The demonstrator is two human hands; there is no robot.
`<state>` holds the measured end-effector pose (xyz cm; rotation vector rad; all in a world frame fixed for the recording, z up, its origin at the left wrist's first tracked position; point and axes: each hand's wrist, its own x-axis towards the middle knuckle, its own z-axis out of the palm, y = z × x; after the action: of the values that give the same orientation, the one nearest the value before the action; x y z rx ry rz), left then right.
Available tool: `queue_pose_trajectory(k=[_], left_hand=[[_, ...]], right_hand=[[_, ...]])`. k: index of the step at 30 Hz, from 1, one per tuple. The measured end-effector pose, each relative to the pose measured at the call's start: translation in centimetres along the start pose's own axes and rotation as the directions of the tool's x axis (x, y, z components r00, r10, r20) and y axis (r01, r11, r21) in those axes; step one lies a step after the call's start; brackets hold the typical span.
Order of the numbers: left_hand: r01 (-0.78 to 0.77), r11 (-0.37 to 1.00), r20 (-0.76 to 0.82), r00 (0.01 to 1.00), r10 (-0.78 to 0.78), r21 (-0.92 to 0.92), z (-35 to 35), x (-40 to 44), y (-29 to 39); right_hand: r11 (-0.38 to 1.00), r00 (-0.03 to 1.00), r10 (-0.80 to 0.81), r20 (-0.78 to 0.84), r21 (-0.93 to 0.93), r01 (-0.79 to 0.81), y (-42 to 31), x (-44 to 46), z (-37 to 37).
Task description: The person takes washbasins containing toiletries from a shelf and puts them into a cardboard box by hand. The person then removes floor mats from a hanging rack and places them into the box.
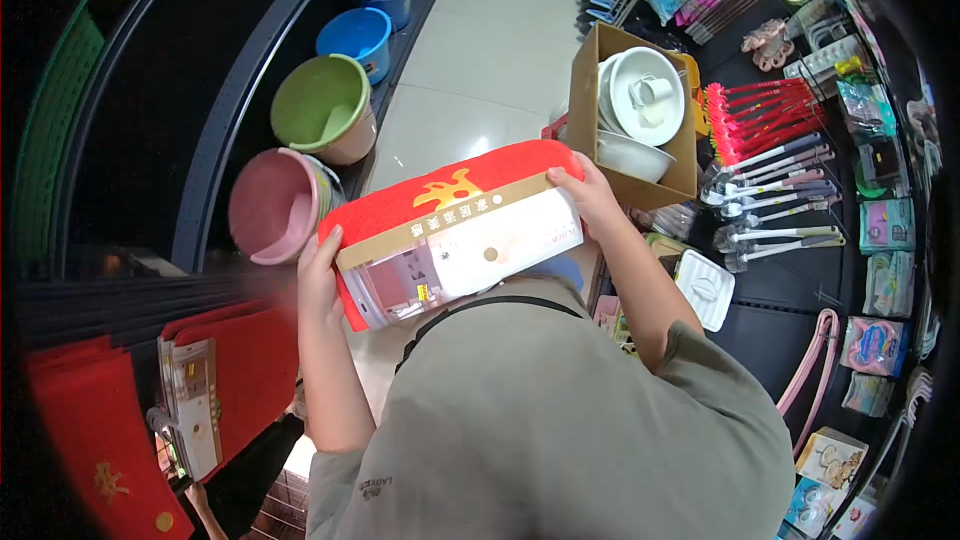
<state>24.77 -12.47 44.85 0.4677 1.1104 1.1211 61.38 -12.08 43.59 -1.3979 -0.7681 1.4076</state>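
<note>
A folded red mat with a gold character on it is held out in front of my body. A printed brown and white paper label wraps its near side. My left hand grips the left end, thumb on the front face. At the opposite end, my right hand is closed around the upper corner, fingers partly hidden behind the mat.
Plastic buckets, among them a pink one and a green one, line the left shelf. Red mats hang at lower left, near another person's arm. A cardboard box holding white basins stands ahead right, beside brushes.
</note>
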Motion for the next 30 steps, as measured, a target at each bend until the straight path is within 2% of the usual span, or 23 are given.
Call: queue_pose_trajectory(k=[4, 6, 9, 11, 12, 13, 15, 16, 17, 18, 19, 20, 22, 25, 26, 29, 30], left_hand=[[-0.063, 0.997, 0.082, 0.995, 0.059, 0.045, 6.7, 1.0, -1.7], [-0.158, 0.954, 0.169, 0.979, 0.117, 0.255, 8.9, 2.6, -3.1], [-0.151, 0.96, 0.145, 0.982, 0.119, 0.235, 13.6, 6.1, -4.0], [-0.154, 0.97, 0.165, 0.979, 0.123, 0.189, 18.0, 8.9, -3.4], [-0.144, 0.958, 0.127, 0.985, 0.115, 0.25, 21.4, 9.9, -2.5], [-0.179, 0.941, 0.137, 0.98, 0.145, 0.287, 23.5, 12.4, -2.2], [-0.268, 0.92, 0.251, 0.948, 0.197, 0.288, 29.4, 15.2, -0.6], [-0.259, 0.942, 0.291, 0.937, 0.192, 0.212, 33.4, 14.6, 0.4], [-0.376, 0.9, 0.396, 0.878, 0.27, 0.219, 35.3, 16.6, 0.9], [-0.419, 0.894, 0.454, 0.835, 0.312, 0.157, 38.2, 16.7, 1.4], [-0.496, 0.858, 0.509, 0.776, 0.372, 0.13, 40.6, 17.4, 1.9], [-0.555, 0.814, 0.536, 0.746, 0.395, 0.172, 43.1, 17.2, 2.2], [-0.612, 0.776, 0.587, 0.687, 0.428, 0.151, 47.5, 16.3, 2.2], [-0.603, 0.792, 0.657, 0.635, 0.406, 0.093, 51.9, 16.3, -0.2], [-0.574, 0.814, 0.655, 0.649, 0.388, 0.087, 52.7, 16.9, -1.6], [-0.555, 0.822, 0.687, 0.648, 0.329, 0.129, 54.6, 17.5, -6.0], [-0.503, 0.853, 0.677, 0.677, 0.289, 0.138, 54.8, 17.7, -7.7]], right_hand=[[0.994, 0.995, 0.098, -0.03, 0.052, -0.096, -1.3, 3.2, -5.6], [0.992, 0.992, 0.117, -0.052, 0.061, -0.114, -2.0, 5.5, -7.9], [0.991, 0.993, 0.116, -0.012, 0.073, -0.115, -3.9, 9.1, -11.8], [0.989, 1.0, 0.002, 0.021, 0.147, -0.005, -5.9, 12.7, -14.9], [0.988, 0.996, -0.046, -0.078, 0.143, 0.056, -6.6, 15.2, -16.6], [0.985, 0.996, -0.067, -0.064, 0.154, 0.076, -9.2, 16.3, -18.0], [0.975, 0.979, -0.183, -0.091, 0.108, 0.192, -14.7, 17.7, -20.9], [0.95, 0.941, -0.3, -0.157, 0.038, 0.31, -15.8, 20.3, -23.6], [0.943, 0.937, -0.303, -0.176, 0.09, 0.322, -19.0, 19.4, -25.0], [0.884, 0.886, -0.452, -0.105, 0.085, 0.461, -21.1, 20.0, -27.4], [0.854, 0.862, -0.489, -0.132, 0.127, 0.504, -23.4, 19.0, -28.9], [0.829, 0.843, -0.502, -0.192, 0.171, 0.533, -25.0, 18.3, -30.5], [0.733, 0.756, -0.644, -0.119, 0.191, 0.654, -27.2, 16.9, -34.4], [0.73, 0.726, -0.642, -0.248, 0.092, 0.677, -27.4, 13.7, -38.5], [0.736, 0.731, -0.639, -0.241, 0.085, 0.671, -26.7, 13.0, -39.9], [0.794, 0.753, -0.553, -0.357, 0.048, 0.606, -23.0, 11.7, -43.6], [0.817, 0.763, -0.513, -0.393, 0.049, 0.574, -21.3, 11.5, -44.7]])
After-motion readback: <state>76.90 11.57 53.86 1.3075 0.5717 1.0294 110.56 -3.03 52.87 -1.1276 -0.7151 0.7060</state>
